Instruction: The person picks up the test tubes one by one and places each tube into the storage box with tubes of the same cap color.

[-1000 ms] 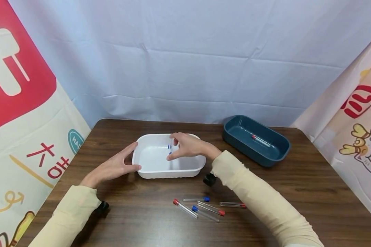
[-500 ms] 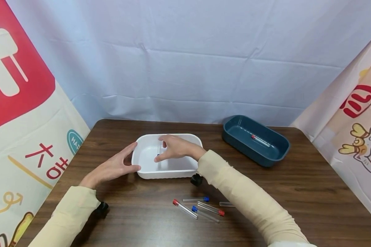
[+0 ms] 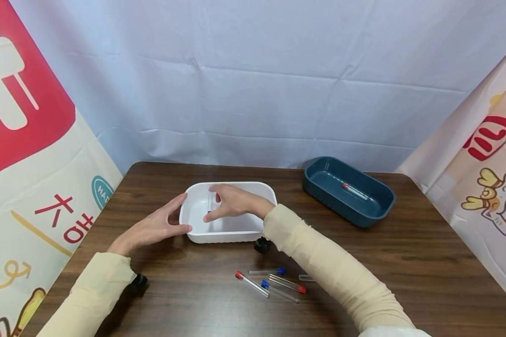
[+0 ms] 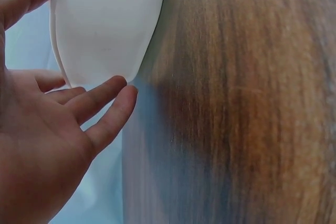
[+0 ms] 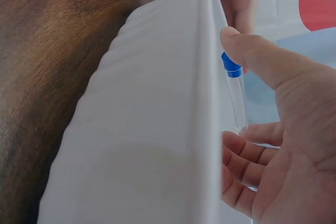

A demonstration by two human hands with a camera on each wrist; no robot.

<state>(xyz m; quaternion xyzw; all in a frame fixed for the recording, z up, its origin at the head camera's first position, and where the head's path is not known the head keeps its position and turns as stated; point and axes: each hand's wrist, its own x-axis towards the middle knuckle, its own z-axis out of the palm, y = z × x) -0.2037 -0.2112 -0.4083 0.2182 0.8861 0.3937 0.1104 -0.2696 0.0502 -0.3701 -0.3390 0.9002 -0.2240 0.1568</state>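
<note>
My right hand (image 3: pixel 236 200) reaches down into the white basin (image 3: pixel 225 238). It holds a clear test tube (image 5: pixel 238 100) lengthwise, with the thumb at the blue cap (image 5: pixel 231 66) and a finger at the rounded end. In the head view the tube lies over the left half of the basin's inside. My left hand (image 3: pixel 158 224) spans the basin's left end, fingers spread. Its thumb touches the front corner of the rim and its forefinger the back corner. Seen from the left wrist, the other fingers (image 4: pixel 100 100) extend along the end wall.
Several capped tubes lie on the wooden table in front, among them a red-capped tube (image 3: pixel 253 284) and a blue-capped tube (image 3: pixel 280 291). My right sleeve (image 3: pixel 333 262) partly covers another tube (image 3: pixel 307 278). A teal basin (image 3: pixel 350 210) at back right contains a red-capped tube (image 3: pixel 355 192).
My right hand has shifted left inside the white basin with the blue-capped test tube. The left hand has stayed at the rim, and the tubes on the table have not moved.
</note>
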